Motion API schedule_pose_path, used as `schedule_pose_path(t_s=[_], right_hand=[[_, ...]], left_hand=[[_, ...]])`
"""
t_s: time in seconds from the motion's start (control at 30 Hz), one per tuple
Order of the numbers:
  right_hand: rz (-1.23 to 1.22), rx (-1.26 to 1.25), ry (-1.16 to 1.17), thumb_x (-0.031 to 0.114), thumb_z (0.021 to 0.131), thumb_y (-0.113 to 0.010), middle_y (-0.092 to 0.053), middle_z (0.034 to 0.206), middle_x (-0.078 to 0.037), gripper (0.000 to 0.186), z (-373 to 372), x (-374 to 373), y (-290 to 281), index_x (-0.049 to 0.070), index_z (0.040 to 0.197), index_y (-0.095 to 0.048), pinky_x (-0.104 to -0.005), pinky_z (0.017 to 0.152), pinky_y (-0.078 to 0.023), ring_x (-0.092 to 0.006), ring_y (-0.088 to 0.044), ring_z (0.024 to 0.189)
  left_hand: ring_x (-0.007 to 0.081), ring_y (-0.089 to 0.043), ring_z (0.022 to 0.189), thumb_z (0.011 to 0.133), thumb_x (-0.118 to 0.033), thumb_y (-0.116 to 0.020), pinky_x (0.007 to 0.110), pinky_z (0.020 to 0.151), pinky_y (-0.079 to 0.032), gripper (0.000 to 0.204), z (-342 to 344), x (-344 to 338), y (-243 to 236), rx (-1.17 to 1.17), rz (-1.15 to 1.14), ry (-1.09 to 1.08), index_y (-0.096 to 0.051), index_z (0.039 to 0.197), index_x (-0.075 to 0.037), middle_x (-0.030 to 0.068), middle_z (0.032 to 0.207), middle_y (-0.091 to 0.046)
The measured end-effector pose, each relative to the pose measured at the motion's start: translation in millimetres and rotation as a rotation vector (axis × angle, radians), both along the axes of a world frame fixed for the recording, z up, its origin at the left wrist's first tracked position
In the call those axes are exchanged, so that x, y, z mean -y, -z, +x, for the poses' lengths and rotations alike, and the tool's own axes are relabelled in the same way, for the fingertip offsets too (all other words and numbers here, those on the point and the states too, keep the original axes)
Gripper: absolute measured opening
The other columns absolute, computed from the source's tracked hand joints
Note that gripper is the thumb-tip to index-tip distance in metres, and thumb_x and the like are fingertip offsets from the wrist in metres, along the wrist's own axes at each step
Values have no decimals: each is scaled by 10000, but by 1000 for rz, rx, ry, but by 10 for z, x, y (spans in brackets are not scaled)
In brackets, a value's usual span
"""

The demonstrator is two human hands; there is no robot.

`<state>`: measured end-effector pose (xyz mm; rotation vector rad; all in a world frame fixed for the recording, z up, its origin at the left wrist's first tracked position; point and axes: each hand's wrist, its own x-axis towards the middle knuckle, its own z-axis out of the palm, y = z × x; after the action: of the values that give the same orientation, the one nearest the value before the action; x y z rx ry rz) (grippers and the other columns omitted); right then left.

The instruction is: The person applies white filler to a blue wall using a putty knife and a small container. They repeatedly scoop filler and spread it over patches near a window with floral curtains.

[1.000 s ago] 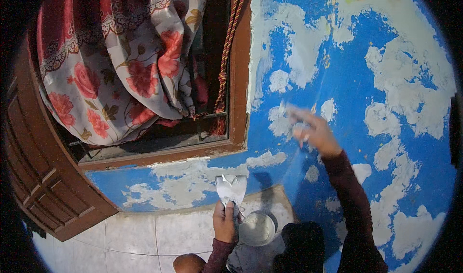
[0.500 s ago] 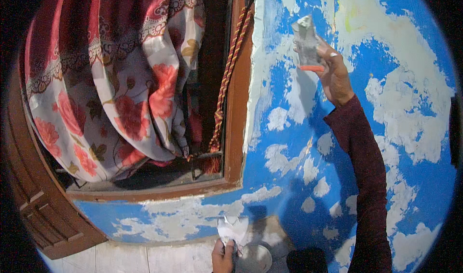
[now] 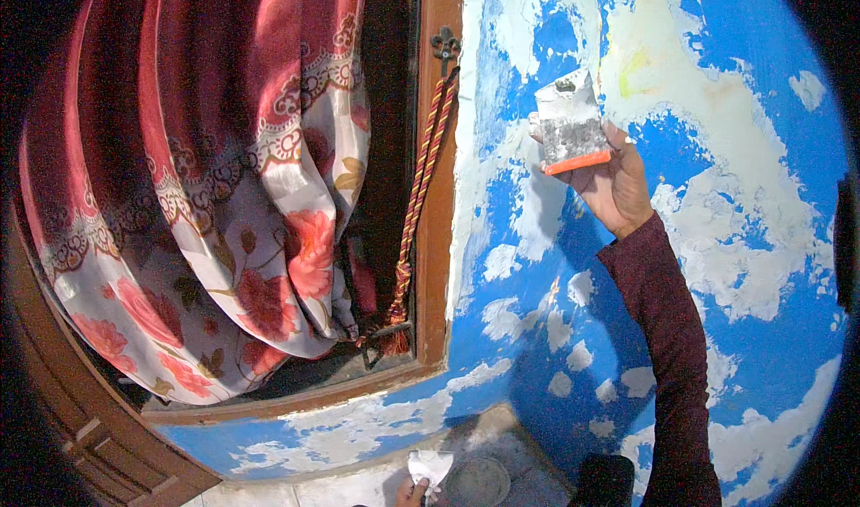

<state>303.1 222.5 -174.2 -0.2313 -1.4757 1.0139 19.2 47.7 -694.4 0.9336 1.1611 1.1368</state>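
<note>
My right hand (image 3: pixel 614 189) is raised against the blue wall (image 3: pixel 658 131), which is patched with whitish filler. It grips a flat putty scraper (image 3: pixel 573 122) with a smudged grey-white face and an orange strip along its lower edge; some fingertips are hidden behind it. At the bottom edge my left hand (image 3: pixel 414 492), mostly out of the picture, has its fingers on a second pale metal putty blade (image 3: pixel 431 464). Just right of that blade, on the tiled ledge, sits a round pale container (image 3: pixel 478 481).
A wooden window frame (image 3: pixel 436 328) with a red floral curtain (image 3: pixel 215 193) and a hanging tasselled cord (image 3: pixel 421 193) fills the left. A brown panelled door or shutter (image 3: pixel 98 453) is at lower left. A dark object (image 3: pixel 605 478) is at the bottom right.
My right hand rose up the wall, now showing the scraper, and dropped slightly in the last half second. My left hand and its blade sit lower in view, as the view has tilted upward.
</note>
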Motion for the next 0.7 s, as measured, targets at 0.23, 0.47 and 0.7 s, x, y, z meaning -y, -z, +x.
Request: schedule_pose_path(t_s=[0.23, 0.47, 0.7], right_hand=[[258, 338, 362, 365, 833, -626, -582, 1235, -164, 708, -133, 127, -319, -23, 1388, -420, -375, 941, -477, -238, -565, 1147], [581, 488, 656, 385, 774, -634, -594, 1207, -157, 727, -120, -197, -772, 8, 1375, -471, -286, 810, -502, -187, -607, 991], [493, 349, 508, 282, 815, -681, -606, 987, -66, 607, -101, -264, -714, 6, 1332, -522, -264, 680, -490, -119, -558, 734]], left_hand=[[211, -597, 822, 837, -267, -701, 366, 685, -505, 437, -106, 322, 347, 403, -214, -200, -561, 1187, -45, 78, 971, -610], [210, -557, 899, 826, -309, -716, 357, 799, -489, 528, -164, 422, 36, 181, -164, -265, -532, 1205, 10, 81, 1030, -577], [90, -428, 579, 827, -288, -719, 270, 479, -364, 445, -231, 394, 835, 157, -106, -388, -541, 1123, -8, -9, 763, -504]])
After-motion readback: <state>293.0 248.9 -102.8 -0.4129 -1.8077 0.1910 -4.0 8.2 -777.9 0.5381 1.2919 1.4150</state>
